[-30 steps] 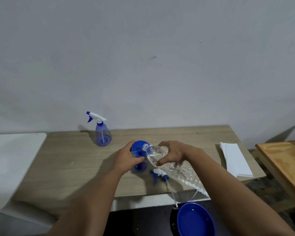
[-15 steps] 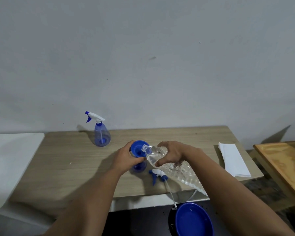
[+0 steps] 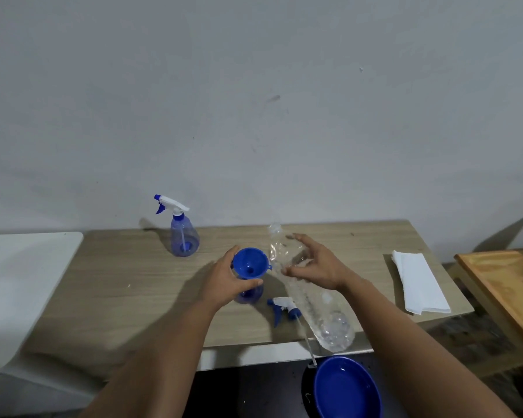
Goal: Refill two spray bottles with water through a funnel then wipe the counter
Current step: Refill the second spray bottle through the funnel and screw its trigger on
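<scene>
A blue funnel [image 3: 250, 262] sits in the neck of an open blue spray bottle [image 3: 248, 296] at the middle of the wooden counter [image 3: 133, 297]. My left hand [image 3: 224, 280] grips that bottle just under the funnel. My right hand [image 3: 316, 263] holds a clear plastic water bottle [image 3: 320, 306] loosely, fingers spread around it. The bottle's neck points up and away from the funnel, and its base hangs over the counter's front edge. The detached spray head [image 3: 284, 306] lies beside it. A second spray bottle [image 3: 183, 236], capped, stands at the back left.
A folded white cloth [image 3: 420, 285] lies at the counter's right end. A blue bowl [image 3: 344, 387] sits below the front edge. A white surface [image 3: 27, 282] adjoins on the left, a wooden table [image 3: 507, 291] on the right. A grey wall stands behind.
The water bottle's mouth has lifted off the funnel and swung up and back. My right hand's fingers have loosened around it. My left hand has stayed put.
</scene>
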`<state>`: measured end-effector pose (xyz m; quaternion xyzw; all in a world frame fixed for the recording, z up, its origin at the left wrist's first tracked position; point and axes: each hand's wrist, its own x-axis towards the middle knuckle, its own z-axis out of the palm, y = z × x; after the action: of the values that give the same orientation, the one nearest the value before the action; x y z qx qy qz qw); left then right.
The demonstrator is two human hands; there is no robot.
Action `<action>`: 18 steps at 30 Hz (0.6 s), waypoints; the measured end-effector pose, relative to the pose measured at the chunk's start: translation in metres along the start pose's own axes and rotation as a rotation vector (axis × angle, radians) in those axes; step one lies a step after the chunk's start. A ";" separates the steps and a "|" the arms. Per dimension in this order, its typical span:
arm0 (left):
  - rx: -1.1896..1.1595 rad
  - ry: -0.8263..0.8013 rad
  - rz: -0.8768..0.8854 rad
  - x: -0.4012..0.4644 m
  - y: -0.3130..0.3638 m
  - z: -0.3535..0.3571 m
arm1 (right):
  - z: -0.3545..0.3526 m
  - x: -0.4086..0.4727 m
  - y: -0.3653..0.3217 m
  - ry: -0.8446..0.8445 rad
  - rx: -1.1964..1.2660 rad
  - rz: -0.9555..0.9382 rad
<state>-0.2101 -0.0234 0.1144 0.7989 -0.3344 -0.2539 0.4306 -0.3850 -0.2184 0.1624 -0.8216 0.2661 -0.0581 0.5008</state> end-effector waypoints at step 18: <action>0.031 -0.095 -0.222 0.020 -0.042 0.028 | -0.013 0.077 0.017 0.547 0.288 -0.011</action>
<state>-0.2036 -0.0360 0.0621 0.8247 -0.2677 -0.3326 0.3709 -0.3303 -0.2730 0.1414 -0.6975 0.3753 -0.3169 0.5217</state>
